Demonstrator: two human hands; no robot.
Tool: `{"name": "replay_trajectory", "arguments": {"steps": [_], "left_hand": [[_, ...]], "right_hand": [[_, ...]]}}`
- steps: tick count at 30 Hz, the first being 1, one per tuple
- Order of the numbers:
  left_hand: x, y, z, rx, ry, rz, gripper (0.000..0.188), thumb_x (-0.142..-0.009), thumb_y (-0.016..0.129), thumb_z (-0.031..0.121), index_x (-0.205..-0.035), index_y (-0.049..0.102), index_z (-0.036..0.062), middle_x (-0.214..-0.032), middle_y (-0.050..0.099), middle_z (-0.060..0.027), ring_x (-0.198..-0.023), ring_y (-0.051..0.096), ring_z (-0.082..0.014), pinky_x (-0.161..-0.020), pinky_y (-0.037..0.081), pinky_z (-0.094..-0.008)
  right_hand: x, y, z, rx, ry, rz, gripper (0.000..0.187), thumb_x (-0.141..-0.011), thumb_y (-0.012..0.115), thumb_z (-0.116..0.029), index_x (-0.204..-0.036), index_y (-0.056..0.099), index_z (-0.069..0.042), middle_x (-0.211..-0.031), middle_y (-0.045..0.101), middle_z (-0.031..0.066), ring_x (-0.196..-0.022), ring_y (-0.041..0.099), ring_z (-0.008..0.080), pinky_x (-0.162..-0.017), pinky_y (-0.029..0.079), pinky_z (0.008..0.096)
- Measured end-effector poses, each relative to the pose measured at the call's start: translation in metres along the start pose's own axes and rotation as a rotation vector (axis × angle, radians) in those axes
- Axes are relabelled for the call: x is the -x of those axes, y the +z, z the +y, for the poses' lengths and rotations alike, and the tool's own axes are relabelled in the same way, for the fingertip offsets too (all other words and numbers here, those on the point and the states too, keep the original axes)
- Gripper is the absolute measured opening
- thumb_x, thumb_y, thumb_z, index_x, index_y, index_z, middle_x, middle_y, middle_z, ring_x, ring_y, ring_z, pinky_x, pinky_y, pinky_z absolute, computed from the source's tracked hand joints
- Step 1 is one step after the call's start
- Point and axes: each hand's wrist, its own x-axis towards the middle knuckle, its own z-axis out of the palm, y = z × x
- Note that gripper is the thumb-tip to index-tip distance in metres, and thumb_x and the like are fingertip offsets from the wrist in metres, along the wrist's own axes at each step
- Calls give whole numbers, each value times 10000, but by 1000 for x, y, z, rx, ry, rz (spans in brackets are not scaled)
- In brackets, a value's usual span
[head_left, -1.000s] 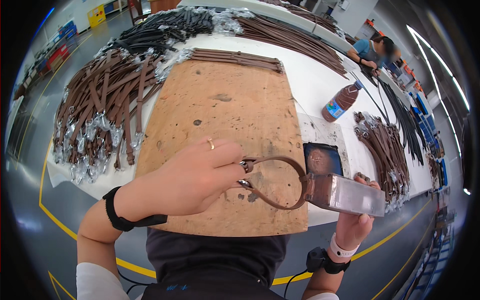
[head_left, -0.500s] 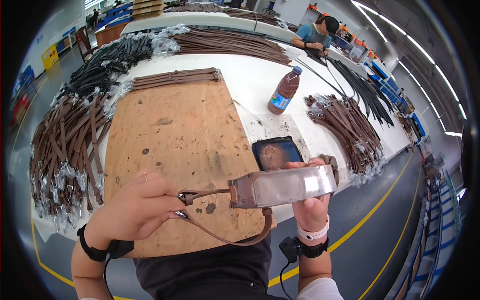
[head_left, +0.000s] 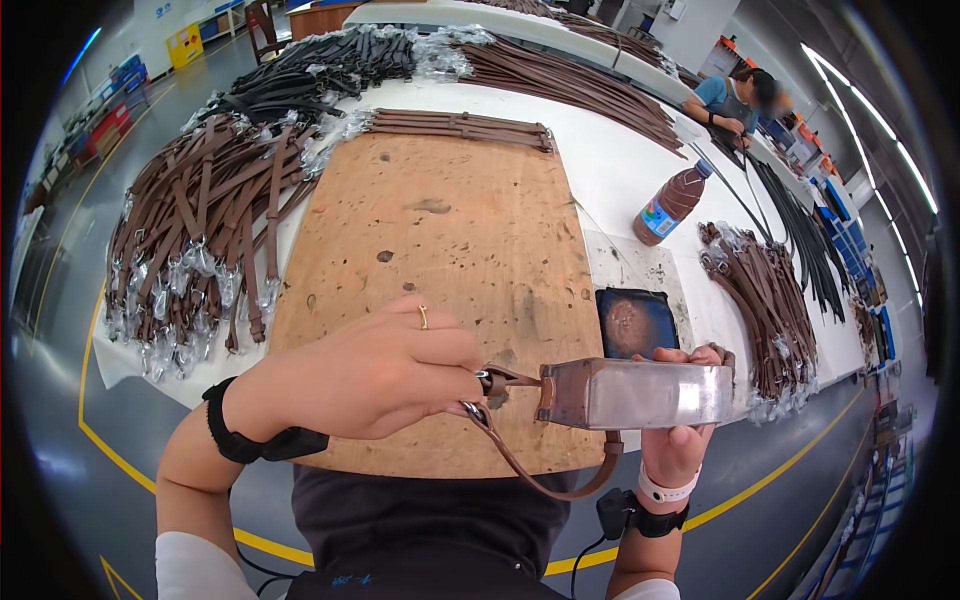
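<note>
My right hand (head_left: 672, 455) grips a smoky clear plastic box (head_left: 640, 392) with rounded edges and a brown-stained left end, held over the wooden board's right front corner. A thin brown leather strap (head_left: 530, 482) meets that left end and loops below to a band at the box's underside. My left hand (head_left: 370, 372), palm down above the board, pinches the strap near its metal fittings (head_left: 478, 408). Its fingertips are partly hidden. Just beyond the box lies a dark blue square pad (head_left: 640, 325) with a brown stained middle.
The wooden board (head_left: 440, 240) lies on a white table, with brown straps (head_left: 455, 125) along its far edge. Piles of brown straps (head_left: 200, 200) and black straps (head_left: 320, 65) flank it. A brown-filled bottle (head_left: 673, 205) stands right; a co-worker (head_left: 735, 105) sits beyond.
My view has swung left, so everything sits further right in it. My left hand has come nearer the box's end and turned to show more of its back. Both holds continue.
</note>
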Motion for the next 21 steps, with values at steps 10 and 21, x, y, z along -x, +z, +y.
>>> {"name": "replay_trajectory", "arguments": {"steps": [10,21], "left_hand": [[-1,1,0,1,23,-11,190,-795,693,107,-979,654,89,-973,587,-37,-850,524,-257,-822,387,-380],[-2,2,1,-3,7,-41,203,-795,698,113,-988,650,75,-979,590,-33,-847,529,-239,-845,394,-386]], "right_hand": [[-3,11,3,60,33,-60,771,-684,839,-274,-1248,344,-102,-1191,563,177,-1122,583,356,-976,469,502],[-1,6,2,131,-14,-54,757,-686,835,-279,-1229,351,-71,-1167,564,192,-1101,591,348,-962,480,511]]}}
